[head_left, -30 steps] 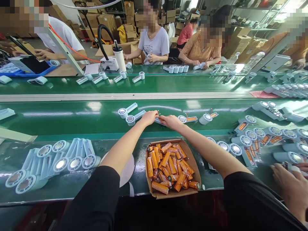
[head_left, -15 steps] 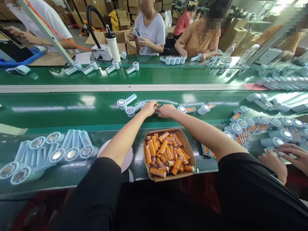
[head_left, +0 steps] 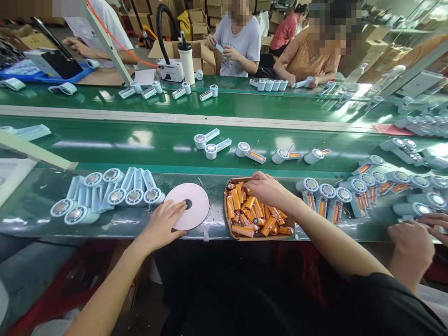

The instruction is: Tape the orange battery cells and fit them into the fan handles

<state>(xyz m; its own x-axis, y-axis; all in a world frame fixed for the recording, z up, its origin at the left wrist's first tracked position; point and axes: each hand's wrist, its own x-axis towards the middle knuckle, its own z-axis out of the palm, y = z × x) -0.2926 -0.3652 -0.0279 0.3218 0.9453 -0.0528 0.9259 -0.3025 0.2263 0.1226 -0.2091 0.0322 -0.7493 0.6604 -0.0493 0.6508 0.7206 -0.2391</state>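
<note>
My left hand (head_left: 164, 223) rests on a pale pink-white roll (head_left: 196, 207) with a dark centre hole. Its fingers are stretched across the face of the roll, near the hole. My right hand (head_left: 268, 189) is over a cardboard box (head_left: 229, 235) of orange-wrapped battery packs (head_left: 259, 210). The right fingers are bent and held together at the box's far side; their tips and anything between them are hidden. Beyond the box, on the green belt, lies a light-blue round-headed housing (head_left: 242, 149) with an orange pack in its handle and a red wire sticking up.
Two housings with open handles (head_left: 211, 150) lie on the belt (head_left: 157, 149), left of several with orange packs. More open housings (head_left: 135, 196) are grouped at left, filled ones (head_left: 327, 191) at right. A co-worker's hands (head_left: 413, 240) are at far right. People work across the line.
Both hands have come back from the belt: the left to the roll, the right to the battery box. The housing they were at now lies free on the belt. The view has swung left.
</note>
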